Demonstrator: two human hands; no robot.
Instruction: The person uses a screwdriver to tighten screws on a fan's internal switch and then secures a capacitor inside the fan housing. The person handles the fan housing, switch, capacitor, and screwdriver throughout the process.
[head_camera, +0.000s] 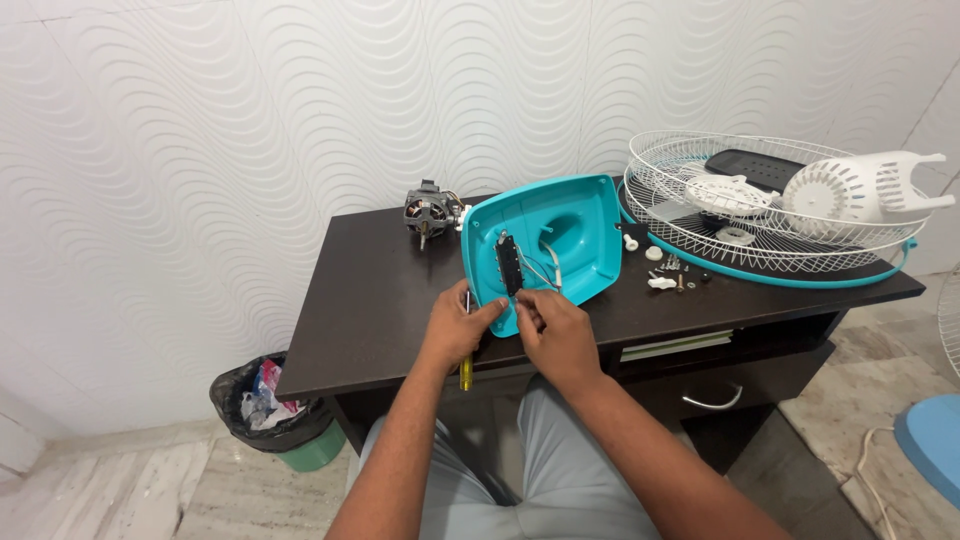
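A: Standing at the far left on the tiled floor, what is that container?

B: A green bin (312, 450) lined with a black bag, holding crumpled paper and wrappers, just beside the dark desk (350, 310).

A: And the hands?

B: Left hand (455, 330) is closed around a screwdriver (465, 372) with a yellow handle, thumb resting on the lower edge of the teal housing (560, 235). Right hand (555, 335) pinches the white wires (545, 268) at that same edge; the two hands nearly touch.

A: How does the housing look?

B: A teal plastic shell, tilted with its hollow inside facing up, near the desk's front middle. A black switch strip (508, 265) is fixed inside it, the wires running from it.

A: Behind it?

B: A bare fan motor (430, 212), close to the wall.

A: To the right?

B: Loose screws and white small parts (668, 270) on the desk, then a white wire fan guard (770, 215) with a teal rim, lying like a basket. In it lie a white motor cover (860, 190), a white round hub piece (730, 192) and a dark flat panel (755, 168).
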